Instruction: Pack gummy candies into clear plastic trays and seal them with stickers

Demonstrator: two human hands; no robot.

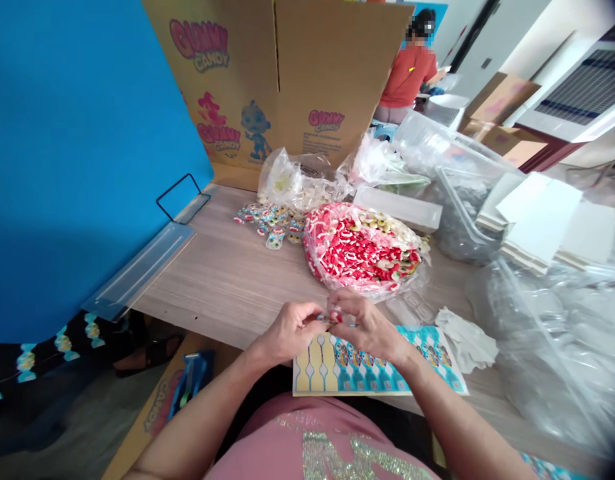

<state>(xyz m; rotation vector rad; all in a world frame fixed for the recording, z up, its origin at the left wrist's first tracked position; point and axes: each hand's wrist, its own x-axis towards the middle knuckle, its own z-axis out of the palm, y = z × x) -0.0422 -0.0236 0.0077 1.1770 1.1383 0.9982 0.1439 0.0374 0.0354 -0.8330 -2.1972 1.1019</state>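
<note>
In front of my body, both hands meet over the near edge of the table. My right hand [370,327] is closed, its fingers pinching a small clear candy case [336,317] with something red and white inside. My left hand [291,328] pinches the left side of the same piece; its exact grip is partly hidden. Under my hands lies a sheet of blue stickers [382,381], its left strips peeled to yellow backing. Just beyond is a plastic-lined round tub [311,257] heaped with red-and-white gummies [350,247] and eyeball-like ones.
Small labelled candy packs [275,238] lie behind left, by a clear bag [297,183]. A crumpled white cloth [470,340] and large clear bins [542,347] with white cards [537,207] stand right. A cardboard box [332,60] and blue panel [87,147] rise behind. A person in red [405,77] is farther back.
</note>
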